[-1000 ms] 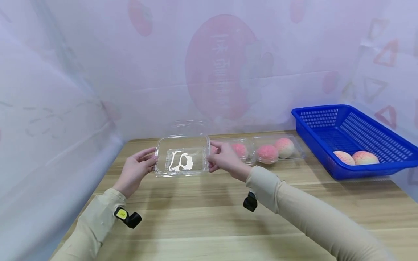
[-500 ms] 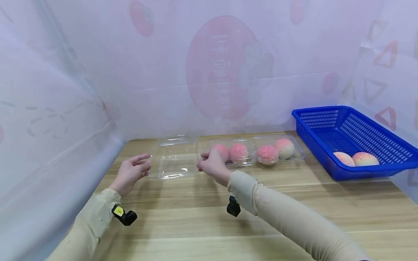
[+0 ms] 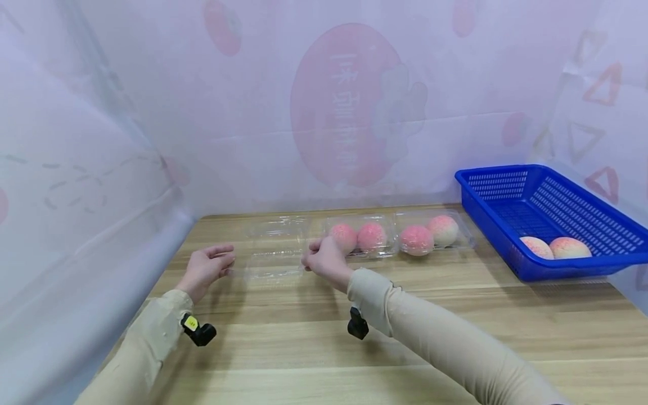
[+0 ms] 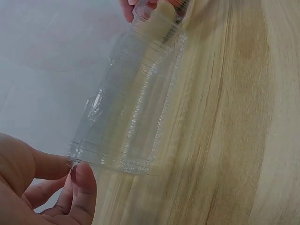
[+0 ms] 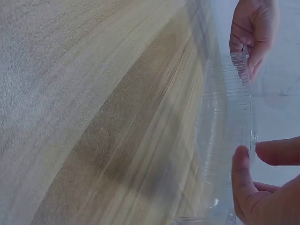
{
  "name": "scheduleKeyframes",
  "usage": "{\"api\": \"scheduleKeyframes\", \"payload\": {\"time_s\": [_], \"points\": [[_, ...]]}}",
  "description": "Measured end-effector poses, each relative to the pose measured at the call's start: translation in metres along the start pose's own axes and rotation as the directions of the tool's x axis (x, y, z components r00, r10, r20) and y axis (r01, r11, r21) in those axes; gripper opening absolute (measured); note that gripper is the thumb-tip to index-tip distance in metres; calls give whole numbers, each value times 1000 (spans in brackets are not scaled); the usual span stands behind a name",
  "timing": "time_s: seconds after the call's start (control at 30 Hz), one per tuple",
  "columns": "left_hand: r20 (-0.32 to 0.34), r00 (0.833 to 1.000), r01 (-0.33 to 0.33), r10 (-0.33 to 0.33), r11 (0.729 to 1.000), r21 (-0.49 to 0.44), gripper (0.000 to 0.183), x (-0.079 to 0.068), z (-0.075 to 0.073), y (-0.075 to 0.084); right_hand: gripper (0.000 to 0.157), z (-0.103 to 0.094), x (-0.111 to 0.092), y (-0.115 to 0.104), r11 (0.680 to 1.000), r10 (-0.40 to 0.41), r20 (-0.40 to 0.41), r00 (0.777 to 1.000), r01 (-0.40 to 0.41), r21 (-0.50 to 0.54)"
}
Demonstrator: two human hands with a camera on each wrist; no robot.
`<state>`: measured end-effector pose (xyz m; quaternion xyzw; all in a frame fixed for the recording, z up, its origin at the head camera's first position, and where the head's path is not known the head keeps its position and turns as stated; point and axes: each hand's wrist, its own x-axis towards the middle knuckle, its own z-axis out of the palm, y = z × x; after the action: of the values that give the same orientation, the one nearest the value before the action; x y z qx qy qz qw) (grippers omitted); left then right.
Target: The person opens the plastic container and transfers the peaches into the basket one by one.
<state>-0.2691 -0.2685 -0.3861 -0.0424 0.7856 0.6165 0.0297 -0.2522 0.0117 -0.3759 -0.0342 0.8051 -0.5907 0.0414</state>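
A clear plastic box with nothing in it is at the back left of the table, level and close over the wood. My left hand pinches its left rim between thumb and fingers, as the left wrist view shows of the box wall. On the opposite side my right hand pinches the right rim; in the right wrist view thumb and finger meet at the edge of the box. Right behind my right hand, two pink peaches sit in a second clear box.
Farther right, a third clear box holds a pink peach and a paler one. A blue plastic basket with two peaches stands at the right. A printed white cloth hangs behind the wooden table.
Both hands have lowered the box from a tilted position toward the table and laid it level. It has shifted slightly left, clear of the peaches it partly covered.
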Motion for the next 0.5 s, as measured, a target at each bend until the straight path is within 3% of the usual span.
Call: {"api": "scheduleKeyframes", "payload": {"time_s": [0.13,0.3,0.4,0.5], "points": [[-3,1000,-4,4,1000,7,48,1,1,-1,25,-5,-4,0,998,-20,23,1000,22,-57],[-40,999,-1,4,998,56,50,1,3,-1,11,-19,-10,-1,999,-42,58,997,43,-13],[-106,993,-28,43,990,137,49,0,6,3,10,-34,-12,-1,998,-70,43,997,69,11],[-181,975,-80,127,966,247,48,-5,10,10,9,-54,-13,0,998,-58,14,998,58,26]]}}
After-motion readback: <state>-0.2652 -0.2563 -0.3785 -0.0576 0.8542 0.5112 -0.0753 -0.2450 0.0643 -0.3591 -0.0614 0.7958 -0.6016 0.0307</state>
